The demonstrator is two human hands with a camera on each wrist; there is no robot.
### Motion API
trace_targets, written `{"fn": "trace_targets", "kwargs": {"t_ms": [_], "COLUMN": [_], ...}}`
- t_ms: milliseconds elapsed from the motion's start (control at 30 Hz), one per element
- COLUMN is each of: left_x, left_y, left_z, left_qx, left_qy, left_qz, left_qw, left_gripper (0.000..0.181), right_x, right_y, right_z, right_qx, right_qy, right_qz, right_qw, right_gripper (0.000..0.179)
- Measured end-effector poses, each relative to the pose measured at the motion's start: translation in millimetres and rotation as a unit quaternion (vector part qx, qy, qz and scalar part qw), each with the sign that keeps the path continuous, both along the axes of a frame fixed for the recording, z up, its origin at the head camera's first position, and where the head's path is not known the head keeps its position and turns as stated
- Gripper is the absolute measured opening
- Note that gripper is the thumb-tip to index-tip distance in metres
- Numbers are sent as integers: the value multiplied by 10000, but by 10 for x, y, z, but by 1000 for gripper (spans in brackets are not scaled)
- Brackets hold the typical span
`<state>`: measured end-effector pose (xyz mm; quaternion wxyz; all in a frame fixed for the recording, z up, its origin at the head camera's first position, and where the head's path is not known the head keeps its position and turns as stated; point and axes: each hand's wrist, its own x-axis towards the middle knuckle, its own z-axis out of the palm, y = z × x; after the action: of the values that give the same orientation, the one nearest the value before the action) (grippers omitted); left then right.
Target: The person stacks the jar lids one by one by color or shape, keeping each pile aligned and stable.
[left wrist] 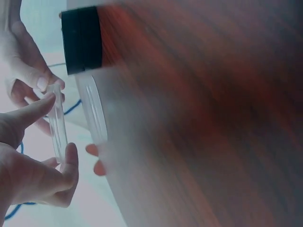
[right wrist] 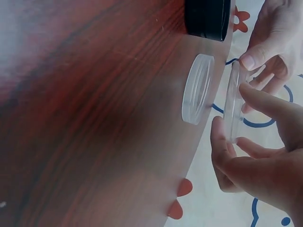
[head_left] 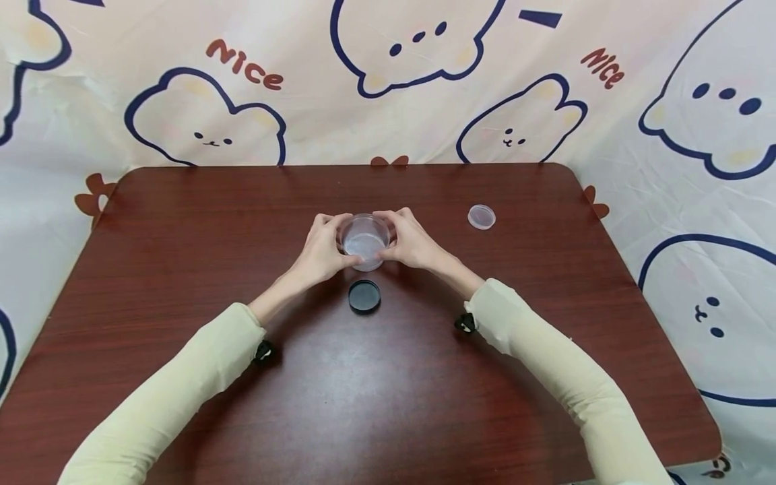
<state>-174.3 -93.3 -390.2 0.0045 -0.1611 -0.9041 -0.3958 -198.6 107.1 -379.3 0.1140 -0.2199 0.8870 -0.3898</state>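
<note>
Left hand [head_left: 321, 246], right hand [head_left: 412, 241]: pinching opposite rims of clear round plastic disc [right wrist: 232, 105], likely to keep it level.
Disc: raised over clear round plastic dish [right wrist: 196, 91], towards brown wooden desk's [head_left: 212, 222] far edge.

Before you, a reddish-brown table [head_left: 182, 236] is carrying a round black piece [head_left: 364, 298], a clear dish [right wrist: 198, 90] beyond it, and a small clear disc [head_left: 481, 217] farther right.
</note>
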Motion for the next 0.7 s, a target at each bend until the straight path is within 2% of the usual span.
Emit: {"fn": "trace_targets", "kwargs": {"t_ms": [167,467,700], "left_x": [45,95,119], "left_y": [106,293,445], "left_z": [14,-38,-28], "left_qx": [25,-1,26], "left_qy": [-9,-242,-196], "left_qz": [-120,-274,-422], "left_qw": [9999,9993,9989], "left_gripper": [79,82,80], "right_x": [79,198,285], "right_y": [117,327,501], "right_z": [3,-14,-28], "right_qx": [43,221,190], "right_qy": [-70,-9,36], "right_qz": [-67,-55,-141], "right_qw": [9999,9997,9997], "right_gripper": [74,74,75]}}
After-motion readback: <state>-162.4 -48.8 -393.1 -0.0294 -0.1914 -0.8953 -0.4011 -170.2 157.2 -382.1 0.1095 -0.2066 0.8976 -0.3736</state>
